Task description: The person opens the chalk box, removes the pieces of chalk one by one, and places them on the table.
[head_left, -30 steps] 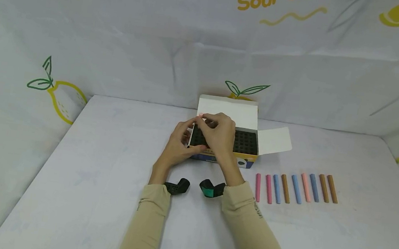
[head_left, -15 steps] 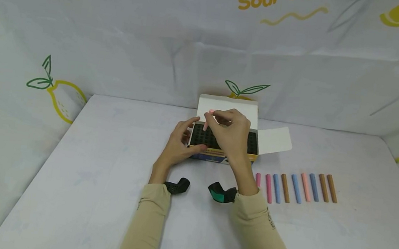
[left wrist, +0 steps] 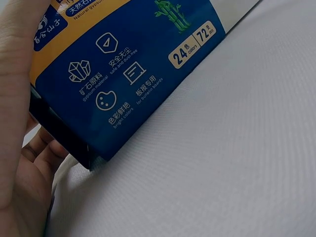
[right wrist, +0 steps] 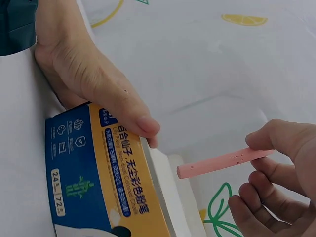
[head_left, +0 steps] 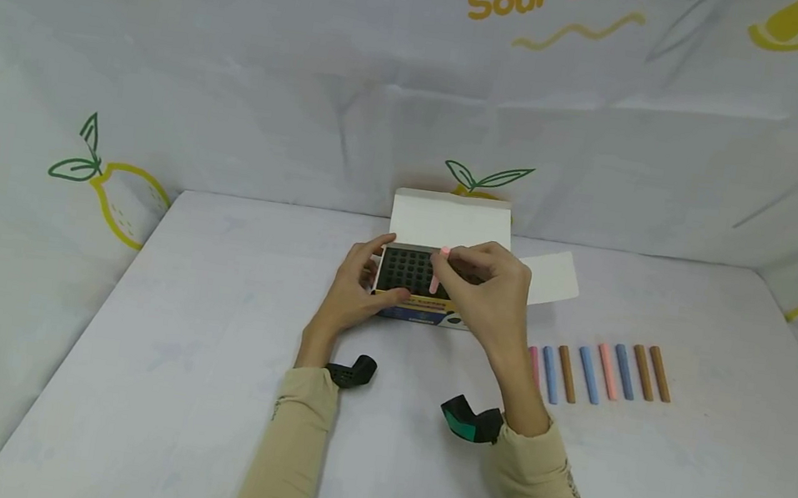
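A blue-and-yellow chalk box (head_left: 415,315) stands at the back of the table with its white lid (head_left: 452,218) raised. Inside shows a black insert (head_left: 404,266) full of round holes. My left hand (head_left: 350,293) grips the box's left end, thumb at the front and fingers round the side. Over the insert, my right hand (head_left: 494,299) pinches a pink chalk stick (right wrist: 217,164) near its upper end. The stick tilts slightly, its lower tip in front of the holes in the head view; in the right wrist view that tip is apart from the box. The right hand hides the box's right part.
Several chalk sticks lie in a row right of the box, among them brown (head_left: 661,374), blue (head_left: 588,375) and pink (head_left: 608,372) ones. A white side flap (head_left: 554,278) sticks out to the right. A printed white cloth (head_left: 272,123) hangs behind.
My right hand has moved right and nearer, carrying the pink chalk from the box's back left corner to over its middle. My left hand has stayed on the box.
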Demonstrator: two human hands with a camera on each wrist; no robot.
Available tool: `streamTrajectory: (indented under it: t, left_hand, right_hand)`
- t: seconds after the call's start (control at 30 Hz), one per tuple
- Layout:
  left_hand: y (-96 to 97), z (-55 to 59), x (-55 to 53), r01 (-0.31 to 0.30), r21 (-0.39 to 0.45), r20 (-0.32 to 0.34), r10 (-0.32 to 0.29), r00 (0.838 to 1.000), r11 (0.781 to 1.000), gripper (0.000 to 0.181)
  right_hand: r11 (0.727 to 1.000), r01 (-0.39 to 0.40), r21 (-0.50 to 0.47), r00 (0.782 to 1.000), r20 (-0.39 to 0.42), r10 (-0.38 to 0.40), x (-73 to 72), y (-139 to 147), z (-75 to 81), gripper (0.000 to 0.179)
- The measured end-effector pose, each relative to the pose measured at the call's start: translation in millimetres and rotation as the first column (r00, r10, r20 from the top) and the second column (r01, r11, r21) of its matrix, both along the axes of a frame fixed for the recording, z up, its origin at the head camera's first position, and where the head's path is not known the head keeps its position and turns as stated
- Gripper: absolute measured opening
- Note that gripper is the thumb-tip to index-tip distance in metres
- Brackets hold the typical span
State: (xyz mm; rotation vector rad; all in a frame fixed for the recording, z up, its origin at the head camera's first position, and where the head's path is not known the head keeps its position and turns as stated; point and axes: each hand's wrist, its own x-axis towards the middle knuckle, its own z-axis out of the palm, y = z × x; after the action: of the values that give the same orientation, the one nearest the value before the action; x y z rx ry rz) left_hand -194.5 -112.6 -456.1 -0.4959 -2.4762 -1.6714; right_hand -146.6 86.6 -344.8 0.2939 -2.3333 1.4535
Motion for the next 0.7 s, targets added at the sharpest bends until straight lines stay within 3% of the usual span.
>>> streamTrajectory:
  t: [0.43, 0.7]
  left_hand:
    - [-1.4, -0.4, -0.8, 0.004, -0.019, 0.003, -0.004, 1.0, 1.0, 0.116]
    - [-0.8, -0.9, -0.6, 0.007, -0.017, 0.004, -0.007, 1.0, 1.0, 0.115]
  right_hand:
    - [0.999, 0.047, 0.022, 0.998, -0.032, -0.047, 15.8, 36.2, 9.1, 0.008]
    - [0.981, 0.141, 0.136, 0.99, -0.039, -0.137, 23.9, 78.1, 21.6, 0.009]
